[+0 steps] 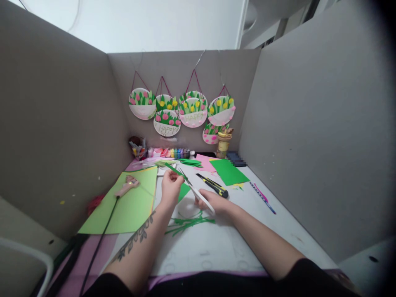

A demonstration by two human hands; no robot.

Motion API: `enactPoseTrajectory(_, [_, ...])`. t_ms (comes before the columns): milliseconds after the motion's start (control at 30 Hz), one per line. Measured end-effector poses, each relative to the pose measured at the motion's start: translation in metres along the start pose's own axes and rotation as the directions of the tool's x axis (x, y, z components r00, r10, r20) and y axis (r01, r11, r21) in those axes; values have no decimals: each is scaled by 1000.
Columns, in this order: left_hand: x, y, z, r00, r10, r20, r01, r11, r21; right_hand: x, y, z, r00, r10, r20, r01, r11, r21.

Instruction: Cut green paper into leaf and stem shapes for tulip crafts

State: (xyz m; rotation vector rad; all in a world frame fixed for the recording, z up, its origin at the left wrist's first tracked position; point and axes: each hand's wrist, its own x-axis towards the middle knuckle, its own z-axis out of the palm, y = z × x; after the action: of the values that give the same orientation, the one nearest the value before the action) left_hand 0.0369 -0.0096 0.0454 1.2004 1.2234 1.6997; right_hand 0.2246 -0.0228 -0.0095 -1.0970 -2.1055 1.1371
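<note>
Left forearm (pixel 144 243) slanting up and rightward, leafy tattoo (pixel 136 241) showing along outer side. Left hand (pixel 172 183) sitting farther forward of two, fingers curling inward, thumb and fingertips pressing together in pinch. Right forearm (pixel 262 237) slanting up and leftward, mirroring left. Right hand (pixel 210 201) pointing inward, slightly lower in view, fingers bending in closed grip, partly hidden. Hands facing each other, standing close, not touching. Both forearms showing bare.

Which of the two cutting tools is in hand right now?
The scissors, held in the right hand; the black-and-yellow cutter lies on the table.
</note>
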Motion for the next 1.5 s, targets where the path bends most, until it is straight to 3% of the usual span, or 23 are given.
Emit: enactPoseTrajectory(1500, [0, -2, 0, 1000, -2, 12, 2, 1000, -23, 0, -1, 2, 998, 60, -5, -60, 996, 67])
